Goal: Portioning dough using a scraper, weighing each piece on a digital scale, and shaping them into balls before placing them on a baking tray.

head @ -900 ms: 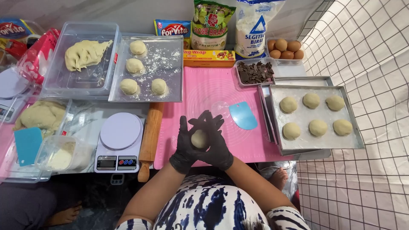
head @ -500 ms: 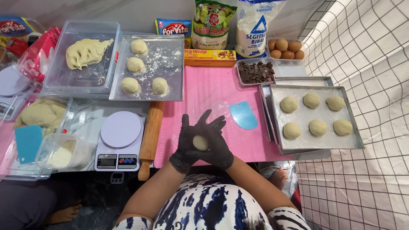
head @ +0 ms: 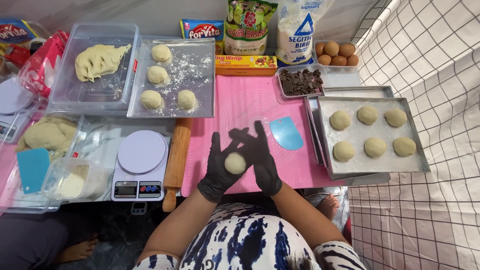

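Note:
Both my hands wear black gloves and meet over the near edge of a pink mat point(head: 250, 100). A round pale dough ball point(head: 235, 163) sits between them. My left hand point(head: 216, 169) cups it from below and the left. My right hand point(head: 262, 160) presses against it from the right, fingers spread upward. A blue plastic scraper point(head: 286, 133) lies on the mat just right of my hands. To the right, a metal tray point(head: 372, 172) holds several shaped dough balls. A floured metal tray point(head: 200, 75) at the back left carries several more.
A wooden rolling pin point(head: 176, 160) lies left of the mat beside a white digital scale point(head: 139, 165). A clear tub point(head: 95, 95) holds bulk dough. Chocolate pieces point(head: 300, 82), eggs point(head: 337, 54) and flour bags stand at the back. A wire grid point(head: 425, 65) rises on the right.
The dough ball has stayed between my gloved hands while the fingers shift around it, opening and spreading slightly. Nothing else on the table has moved.

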